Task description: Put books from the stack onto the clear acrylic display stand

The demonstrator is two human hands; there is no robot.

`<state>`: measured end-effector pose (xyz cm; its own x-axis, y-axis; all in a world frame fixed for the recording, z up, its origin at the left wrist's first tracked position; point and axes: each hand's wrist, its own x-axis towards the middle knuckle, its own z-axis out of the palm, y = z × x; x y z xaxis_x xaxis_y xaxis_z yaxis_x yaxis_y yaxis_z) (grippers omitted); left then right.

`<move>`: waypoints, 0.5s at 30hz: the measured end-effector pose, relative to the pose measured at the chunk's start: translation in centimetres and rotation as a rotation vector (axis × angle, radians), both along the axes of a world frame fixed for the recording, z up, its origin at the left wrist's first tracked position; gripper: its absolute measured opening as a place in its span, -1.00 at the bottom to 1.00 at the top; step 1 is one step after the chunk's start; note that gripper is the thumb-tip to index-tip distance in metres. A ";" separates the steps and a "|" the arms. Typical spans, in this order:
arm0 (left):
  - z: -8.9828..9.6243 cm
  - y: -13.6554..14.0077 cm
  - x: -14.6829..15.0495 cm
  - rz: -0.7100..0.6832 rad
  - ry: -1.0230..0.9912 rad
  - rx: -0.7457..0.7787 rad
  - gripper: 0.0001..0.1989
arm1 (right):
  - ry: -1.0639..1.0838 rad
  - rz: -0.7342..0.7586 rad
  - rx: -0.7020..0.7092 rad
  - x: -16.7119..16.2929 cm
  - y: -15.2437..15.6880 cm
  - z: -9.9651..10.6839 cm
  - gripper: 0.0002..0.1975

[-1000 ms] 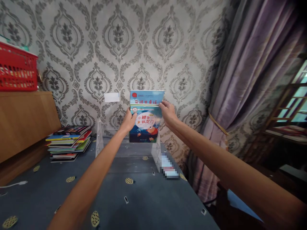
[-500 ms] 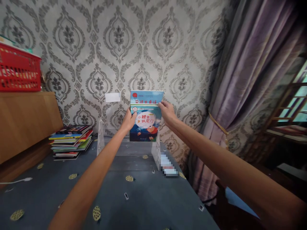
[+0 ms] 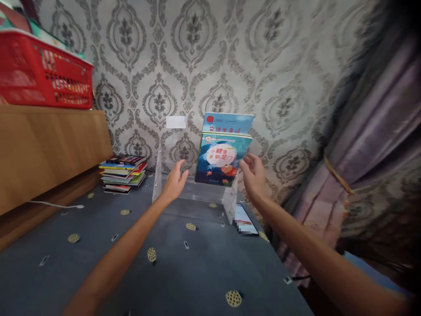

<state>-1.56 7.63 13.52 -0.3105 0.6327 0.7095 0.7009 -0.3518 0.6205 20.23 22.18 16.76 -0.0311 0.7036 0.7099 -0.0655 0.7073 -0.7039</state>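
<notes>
A blue picture book (image 3: 215,164) with an orange fish on its cover leans back in a clear acrylic book stand (image 3: 230,204). Behind it rises a second, light-blue book (image 3: 230,120), only its top strip showing. My left hand (image 3: 174,182) is held in the air left of the books, apart from them, its thumb and fingers spread. Close by the front book's right edge is my right hand (image 3: 255,175), fingers loosely bent and apart. Whether its thumb still touches the cover's edge is hard to make out.
A stack of books (image 3: 123,173) lies at the back left of the dark patterned tablecloth (image 3: 204,272). A phone (image 3: 246,221) rests right of the stand. On a wooden cabinet (image 3: 55,149) sits a red basket (image 3: 62,74). A white cable (image 3: 55,204) and a curtain (image 3: 329,188) flank the table.
Both hands were on the books; the left has let go and moved away left, and the right has slid down beside the edge. The books now tilt back in the stand. The view shifted right to left.
</notes>
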 end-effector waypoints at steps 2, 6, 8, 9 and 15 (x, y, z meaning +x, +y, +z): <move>-1.5 -2.2 -0.9 0.052 0.015 0.025 -0.60 | -0.067 0.013 0.055 0.0 -3.2 -3.0 -0.57; -4.2 -5.7 -4.1 0.206 0.085 0.044 -0.70 | -0.271 0.091 0.106 -0.8 -9.5 -9.5 -0.66; -5.4 -6.7 -6.4 0.325 0.178 -0.010 -0.72 | -0.376 0.201 0.068 -1.6 -12.2 -12.4 -0.70; -5.9 -7.0 -7.8 0.397 0.228 -0.056 -0.73 | -0.426 0.266 0.059 -2.0 -13.5 -13.7 -0.70; -7.1 -6.8 -16.8 0.729 0.260 -0.267 -0.73 | -0.628 0.542 0.007 -4.0 -18.6 -18.6 -0.69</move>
<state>-18.34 0.87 6.43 -0.5551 0.4933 0.6697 0.8298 0.3841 0.4049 16.27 3.55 -1.86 -0.7571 0.4722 0.4515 0.0051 0.6952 -0.7188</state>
